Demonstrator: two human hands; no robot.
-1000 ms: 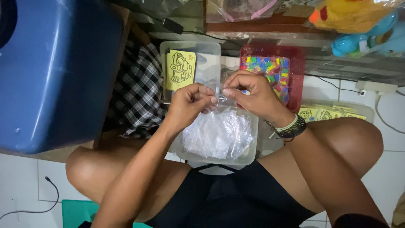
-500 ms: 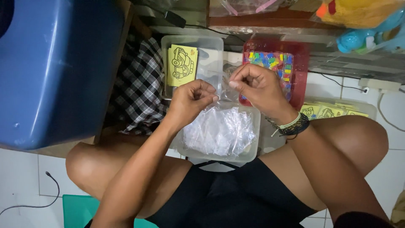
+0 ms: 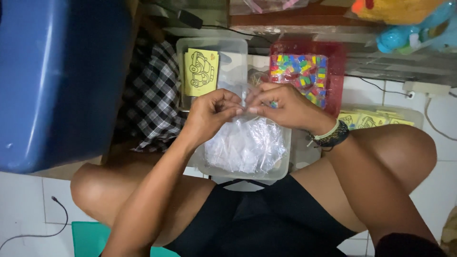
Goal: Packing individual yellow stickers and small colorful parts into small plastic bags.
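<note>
Since the earlier frame the two hands had come closer together, and the fingertips now almost met above the tub [image 3: 281, 169]. The left hand [image 3: 209, 114] and the right hand [image 3: 285, 107] both pinched the top edge of a small clear bag [image 3: 244, 97], fingers closed on it from either side. The bag was held just over the tub, which was full of more clear bags [image 3: 245, 145] and sat between the person's knees on the floor.

The step in hand seemed to be opening or sealing the mouth of the bag; I could not tell which. The next move would probably need a fine pull or press along this thin edge, with both grips kept firm.

A yellow card [image 3: 201, 71] lay in another clear box behind, and a red tray [image 3: 335, 71] with coloured pieces was just beside it.
</note>
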